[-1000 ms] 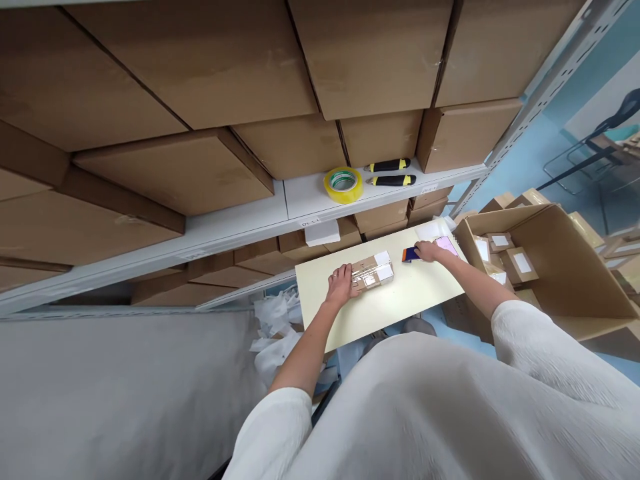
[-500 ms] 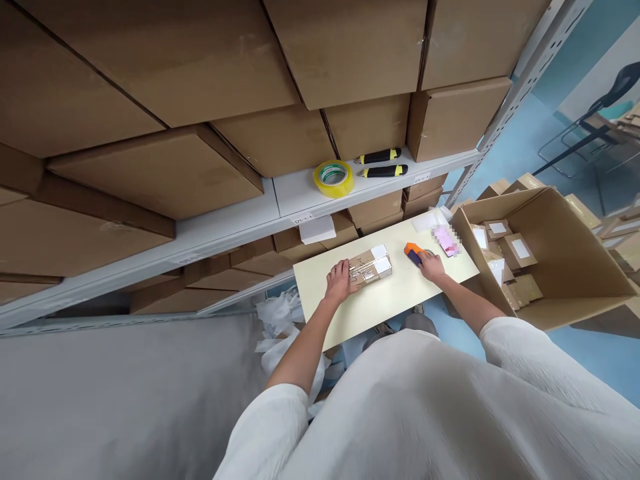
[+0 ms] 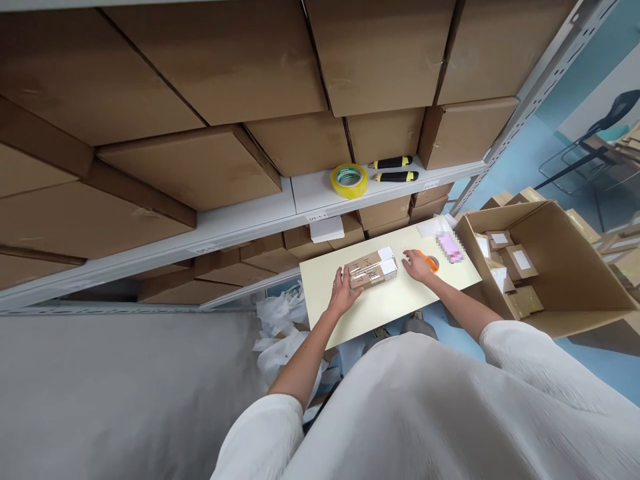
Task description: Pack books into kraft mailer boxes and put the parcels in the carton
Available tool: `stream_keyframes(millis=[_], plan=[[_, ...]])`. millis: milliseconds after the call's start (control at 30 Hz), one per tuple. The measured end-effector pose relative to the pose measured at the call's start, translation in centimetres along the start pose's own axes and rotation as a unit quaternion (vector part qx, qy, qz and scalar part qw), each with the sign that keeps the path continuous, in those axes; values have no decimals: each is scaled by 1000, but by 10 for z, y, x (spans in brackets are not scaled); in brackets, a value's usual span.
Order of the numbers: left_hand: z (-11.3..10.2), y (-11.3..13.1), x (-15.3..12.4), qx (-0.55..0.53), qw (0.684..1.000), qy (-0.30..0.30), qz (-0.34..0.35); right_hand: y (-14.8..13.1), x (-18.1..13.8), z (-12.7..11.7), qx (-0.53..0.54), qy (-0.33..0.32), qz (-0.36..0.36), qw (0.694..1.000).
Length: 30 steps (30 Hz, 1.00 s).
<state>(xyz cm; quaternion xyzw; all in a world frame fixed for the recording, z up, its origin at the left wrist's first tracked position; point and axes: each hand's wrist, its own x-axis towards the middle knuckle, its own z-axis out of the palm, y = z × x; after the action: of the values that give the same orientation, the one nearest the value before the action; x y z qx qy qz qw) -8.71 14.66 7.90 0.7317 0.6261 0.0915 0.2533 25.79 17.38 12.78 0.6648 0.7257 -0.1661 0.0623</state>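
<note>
A small cardboard box [image 3: 374, 269] with white labels lies on the cream table [image 3: 395, 303]. My left hand [image 3: 343, 293] grips its left end, fingers curled against the side. My right hand [image 3: 417, 266] is just right of the box, closed over an orange tape dispenser [image 3: 431, 261] that rests on the table. A pink phone [image 3: 451, 247] lies beyond it near the table's far right corner.
A large open carton [image 3: 565, 267] holding several small labelled parcels stands to the right. The metal shelf [image 3: 320, 193] ahead carries a yellow tape roll [image 3: 349, 181], two yellow-black cutters [image 3: 395, 169] and stacked brown cartons. White wrapping [image 3: 277, 333] lies left of the table.
My right hand picked up the orange dispenser near the phone and brought it left towards the box. My left hand stayed on the box's end.
</note>
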Motion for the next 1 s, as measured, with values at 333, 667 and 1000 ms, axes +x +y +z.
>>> stream_keyframes(millis=[333,667,1000], plan=[[21,31,-3,94,985,-12,143,-85,1,34,-42,6,-181,983],[23,40,-1,35,994,18,99,-71,2,30,-32,5,-206,978],[7,106,20,46,996,46,60,-14,10,0,88,66,-167,980]])
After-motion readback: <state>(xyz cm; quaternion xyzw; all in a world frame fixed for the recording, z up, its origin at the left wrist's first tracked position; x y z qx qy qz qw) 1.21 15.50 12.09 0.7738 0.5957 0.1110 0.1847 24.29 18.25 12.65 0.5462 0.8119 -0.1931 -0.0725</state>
